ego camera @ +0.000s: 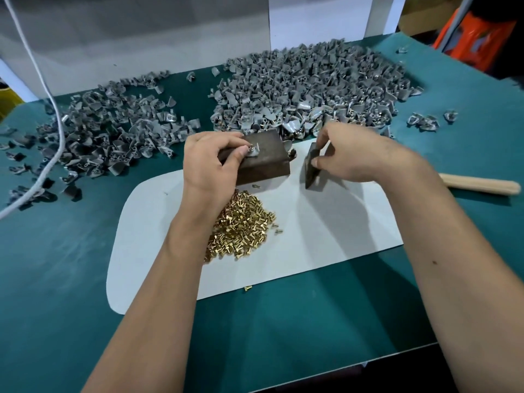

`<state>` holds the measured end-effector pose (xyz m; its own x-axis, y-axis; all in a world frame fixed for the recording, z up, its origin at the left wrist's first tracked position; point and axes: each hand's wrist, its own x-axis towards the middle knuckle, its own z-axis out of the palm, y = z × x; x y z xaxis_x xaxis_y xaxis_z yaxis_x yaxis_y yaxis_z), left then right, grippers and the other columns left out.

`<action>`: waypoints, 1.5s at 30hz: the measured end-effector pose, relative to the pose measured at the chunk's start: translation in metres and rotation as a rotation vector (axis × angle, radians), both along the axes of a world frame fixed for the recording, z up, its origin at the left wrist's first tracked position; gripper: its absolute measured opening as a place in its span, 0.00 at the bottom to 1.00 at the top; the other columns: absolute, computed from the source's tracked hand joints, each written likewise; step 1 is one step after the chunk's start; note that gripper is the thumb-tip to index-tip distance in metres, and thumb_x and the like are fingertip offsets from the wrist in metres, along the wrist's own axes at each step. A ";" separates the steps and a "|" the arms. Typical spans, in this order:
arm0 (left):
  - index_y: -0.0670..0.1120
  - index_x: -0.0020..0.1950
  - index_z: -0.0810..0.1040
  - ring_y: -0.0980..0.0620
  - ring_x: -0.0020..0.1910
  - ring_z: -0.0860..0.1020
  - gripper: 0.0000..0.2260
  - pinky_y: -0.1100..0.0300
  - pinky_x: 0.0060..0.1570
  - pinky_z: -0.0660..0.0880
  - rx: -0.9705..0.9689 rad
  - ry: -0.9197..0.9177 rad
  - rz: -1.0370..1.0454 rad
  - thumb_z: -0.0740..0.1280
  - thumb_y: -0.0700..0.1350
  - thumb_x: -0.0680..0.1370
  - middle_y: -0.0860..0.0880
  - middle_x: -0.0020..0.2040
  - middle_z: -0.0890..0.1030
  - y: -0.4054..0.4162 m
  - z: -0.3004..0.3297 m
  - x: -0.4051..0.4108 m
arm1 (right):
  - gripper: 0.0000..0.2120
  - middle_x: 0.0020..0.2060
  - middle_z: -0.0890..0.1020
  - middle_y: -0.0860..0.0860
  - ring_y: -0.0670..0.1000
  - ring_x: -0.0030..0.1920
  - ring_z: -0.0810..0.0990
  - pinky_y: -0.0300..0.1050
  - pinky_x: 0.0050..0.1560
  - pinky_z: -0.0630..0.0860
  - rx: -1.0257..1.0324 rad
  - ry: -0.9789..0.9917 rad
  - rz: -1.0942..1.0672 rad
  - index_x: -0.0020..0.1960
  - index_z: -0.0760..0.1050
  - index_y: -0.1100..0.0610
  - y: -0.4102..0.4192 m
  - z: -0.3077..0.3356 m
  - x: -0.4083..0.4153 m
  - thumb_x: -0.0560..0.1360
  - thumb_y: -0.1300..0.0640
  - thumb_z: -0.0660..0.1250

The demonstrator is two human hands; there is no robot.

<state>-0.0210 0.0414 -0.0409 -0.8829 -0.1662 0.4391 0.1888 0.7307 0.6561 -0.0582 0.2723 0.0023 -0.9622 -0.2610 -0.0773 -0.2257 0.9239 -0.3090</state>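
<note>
A dark brown metal block (266,163) stands on a white sheet (326,236) on the table. My left hand (209,165) pinches a small grey metal piece with a rivet (253,150) on top of the block. My right hand (357,157) grips the dark head of a hammer (312,171), held upright just right of the block; its wooden handle (479,185) lies out to the right. A pile of brass rivets (243,225) sits on the sheet under my left wrist.
Two heaps of grey metal pieces lie on the green table: a large heap (312,89) behind the block, a looser heap (107,131) at the left. A white cord (54,114) crosses the left heap. One loose rivet (248,288) lies near the sheet's front edge.
</note>
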 end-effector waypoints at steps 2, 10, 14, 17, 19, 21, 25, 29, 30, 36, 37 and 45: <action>0.47 0.52 0.88 0.50 0.61 0.80 0.06 0.47 0.66 0.73 0.053 -0.003 -0.003 0.73 0.41 0.77 0.53 0.55 0.85 0.000 -0.001 0.001 | 0.10 0.45 0.82 0.56 0.59 0.46 0.80 0.52 0.45 0.79 0.057 -0.029 -0.005 0.54 0.76 0.59 0.006 0.000 0.000 0.76 0.55 0.70; 0.47 0.48 0.86 0.58 0.56 0.81 0.04 0.62 0.61 0.77 0.234 -0.054 -0.009 0.74 0.39 0.77 0.51 0.57 0.85 0.004 0.001 0.003 | 0.13 0.36 0.79 0.56 0.58 0.37 0.78 0.54 0.42 0.79 0.035 0.087 -0.010 0.41 0.75 0.58 0.002 0.003 -0.002 0.83 0.55 0.63; 0.46 0.48 0.87 0.56 0.58 0.81 0.04 0.59 0.63 0.77 0.260 -0.083 -0.015 0.74 0.39 0.77 0.51 0.59 0.85 0.003 0.003 0.004 | 0.15 0.33 0.76 0.52 0.54 0.33 0.75 0.46 0.31 0.69 -0.263 0.251 -0.040 0.39 0.72 0.54 -0.014 0.019 0.004 0.84 0.52 0.60; 0.44 0.50 0.88 0.55 0.58 0.81 0.04 0.56 0.65 0.76 0.278 -0.104 -0.007 0.75 0.38 0.76 0.50 0.59 0.84 0.003 0.004 0.003 | 0.18 0.31 0.73 0.47 0.49 0.30 0.72 0.44 0.31 0.63 -0.298 0.234 0.041 0.35 0.67 0.50 -0.034 0.024 0.013 0.84 0.51 0.62; 0.44 0.50 0.88 0.55 0.58 0.82 0.04 0.56 0.65 0.77 0.288 -0.106 -0.007 0.75 0.38 0.76 0.50 0.59 0.84 0.003 0.005 0.004 | 0.19 0.32 0.73 0.48 0.54 0.33 0.73 0.46 0.37 0.66 -0.238 0.238 0.089 0.35 0.66 0.51 -0.043 0.027 0.015 0.84 0.50 0.61; 0.44 0.50 0.88 0.55 0.57 0.82 0.04 0.56 0.64 0.77 0.287 -0.103 -0.013 0.75 0.39 0.76 0.49 0.59 0.85 0.003 0.006 0.003 | 0.17 0.33 0.73 0.48 0.55 0.33 0.73 0.47 0.38 0.66 -0.249 0.341 0.116 0.38 0.69 0.52 -0.050 0.034 0.014 0.84 0.48 0.59; 0.44 0.49 0.88 0.55 0.57 0.82 0.04 0.56 0.64 0.77 0.301 -0.113 0.008 0.75 0.38 0.76 0.50 0.59 0.85 0.004 0.005 0.003 | 0.11 0.38 0.78 0.54 0.55 0.34 0.74 0.47 0.39 0.68 -0.304 0.530 0.147 0.49 0.74 0.53 -0.058 0.033 0.020 0.84 0.49 0.58; 0.43 0.49 0.88 0.55 0.55 0.83 0.04 0.55 0.61 0.80 0.353 -0.135 0.016 0.75 0.36 0.76 0.50 0.59 0.85 0.005 0.006 0.004 | 0.11 0.45 0.80 0.57 0.62 0.45 0.78 0.51 0.44 0.73 -0.028 0.328 0.137 0.50 0.74 0.51 -0.058 0.025 0.020 0.84 0.48 0.58; 0.43 0.49 0.88 0.56 0.55 0.83 0.04 0.56 0.61 0.80 0.357 -0.135 0.014 0.75 0.36 0.76 0.50 0.59 0.85 0.005 0.006 0.004 | 0.10 0.44 0.79 0.56 0.62 0.43 0.77 0.51 0.43 0.72 -0.019 0.345 0.135 0.48 0.73 0.50 -0.056 0.030 0.017 0.84 0.47 0.58; 0.42 0.49 0.88 0.56 0.54 0.83 0.05 0.58 0.62 0.79 0.365 -0.131 0.000 0.75 0.35 0.76 0.49 0.59 0.85 0.005 0.008 0.006 | 0.11 0.41 0.79 0.57 0.63 0.41 0.79 0.51 0.41 0.72 -0.095 0.455 0.120 0.53 0.74 0.54 -0.064 0.025 0.026 0.85 0.49 0.57; 0.42 0.49 0.88 0.55 0.54 0.84 0.05 0.57 0.61 0.79 0.379 -0.140 0.000 0.74 0.35 0.76 0.49 0.59 0.85 0.006 0.009 0.006 | 0.11 0.44 0.80 0.58 0.64 0.46 0.80 0.53 0.44 0.73 -0.033 0.400 0.131 0.53 0.74 0.54 -0.064 0.024 0.026 0.85 0.49 0.57; 0.41 0.48 0.88 0.53 0.54 0.84 0.04 0.55 0.62 0.79 0.380 -0.131 -0.009 0.75 0.35 0.75 0.48 0.58 0.86 0.004 0.006 0.005 | 0.11 0.36 0.75 0.52 0.59 0.38 0.75 0.48 0.40 0.71 -0.123 0.465 0.110 0.52 0.75 0.54 -0.067 0.025 0.028 0.85 0.49 0.58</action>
<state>-0.0165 0.0456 -0.0345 -0.9295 -0.2873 0.2312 0.0906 0.4298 0.8984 -0.0305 0.2053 0.0270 -0.8537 -0.3433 0.3916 -0.4600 0.8497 -0.2578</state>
